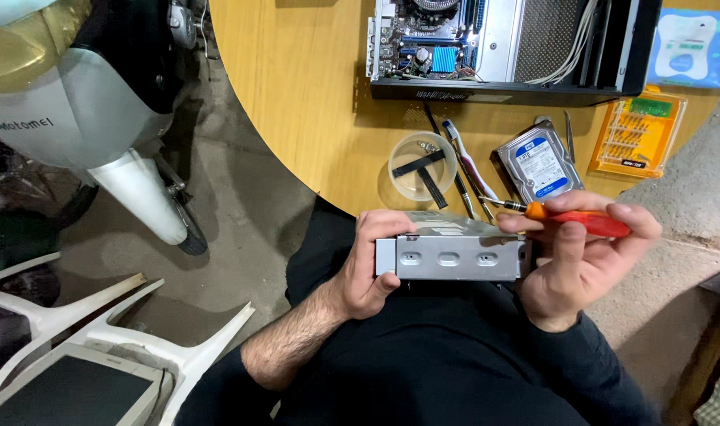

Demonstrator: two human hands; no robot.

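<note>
Drive cage sits before bowl, hard drive.

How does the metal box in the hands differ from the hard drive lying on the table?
The grey metal box is held off the table between left hand and right hand; the hard drive lies flat on the wooden table, untouched. The box looks longer, with bare slotted sides; the drive carries a blue-and-white label. Both are metal and rectangular.
</note>
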